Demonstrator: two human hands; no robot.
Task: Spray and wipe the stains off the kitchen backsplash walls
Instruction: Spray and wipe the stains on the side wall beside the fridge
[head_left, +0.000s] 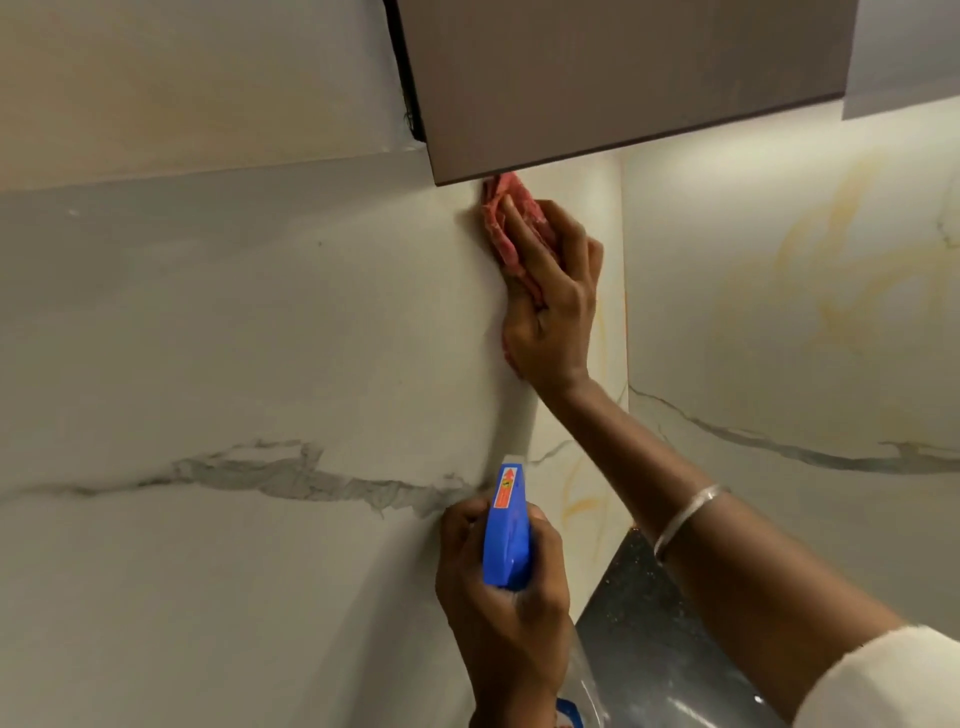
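Right sleeve (883, 680), white, at lower right edge. Marble backsplash (260, 338) fills view, 2 walls meeting at a corner; cabinet (597, 78) overhead; dark speckled countertop (639, 623) below. Right hand (556, 306), fingers extended flat, presses red cloth (496, 231) onto wall just under cabinet corner. Left hand (506, 613) curled round blue-headed spray bottle (506, 530), nozzle toward wall. 1 bangle (685, 514) on right forearm.

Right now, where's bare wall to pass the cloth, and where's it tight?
Bare: the left wall, left of the right hand and the left hand; the right wall past the corner. Tight: the cloth sits under the cabinet; only a counter strip shows between the arms.
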